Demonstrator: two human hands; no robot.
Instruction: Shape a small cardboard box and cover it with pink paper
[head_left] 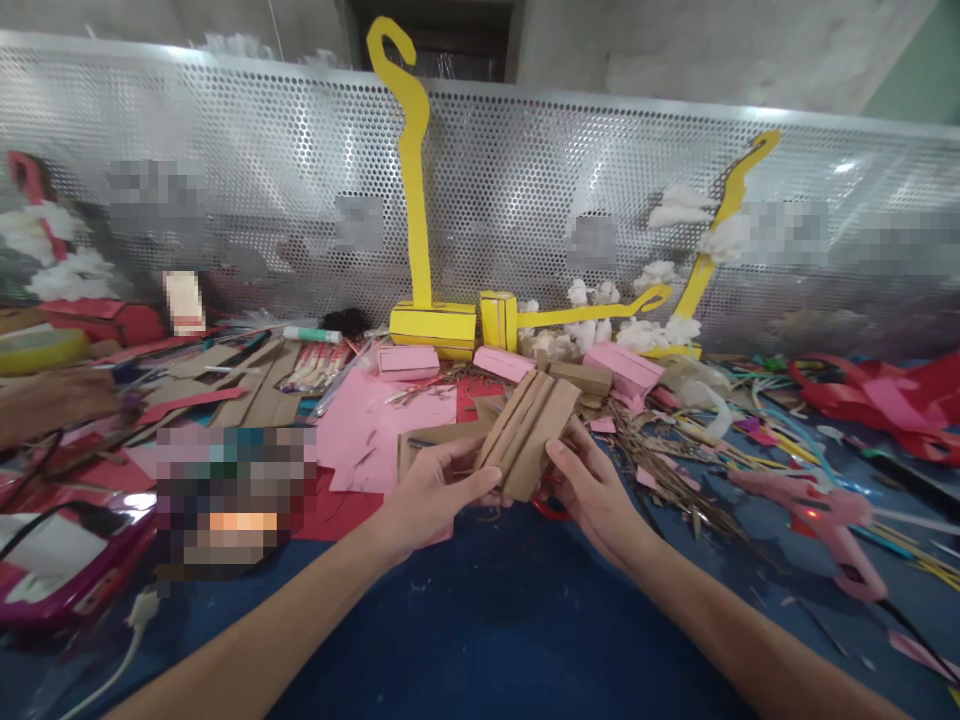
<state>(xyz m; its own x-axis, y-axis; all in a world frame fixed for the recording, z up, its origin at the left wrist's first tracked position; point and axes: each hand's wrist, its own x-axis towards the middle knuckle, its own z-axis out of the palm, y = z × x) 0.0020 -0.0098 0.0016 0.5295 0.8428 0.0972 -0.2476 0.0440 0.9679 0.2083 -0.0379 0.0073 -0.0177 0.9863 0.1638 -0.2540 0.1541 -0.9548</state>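
Between both hands, above the near part of the table, is a folded piece of brown cardboard (531, 432), tilted, with long creases and a gap along its upper left side. My left hand (442, 485) grips its lower left edge, thumb on top. On the right side, my right hand (589, 475) holds the edge with the thumb against the face; its other fingers are partly hidden behind. Just past the cardboard lie pink paper boxes (504, 364) and another brown cardboard box (581, 382). Pink paper sheets (352, 425) spread to the left over red paper (337, 510).
A pink glue gun (829, 515) with a lit red light lies at right, near dry twigs (667, 470). Yellow paper pieces with hooked necks (415, 190) stand against a perforated metal panel (510, 200). A purple device (82, 580) and white cable (139, 620) are at left.
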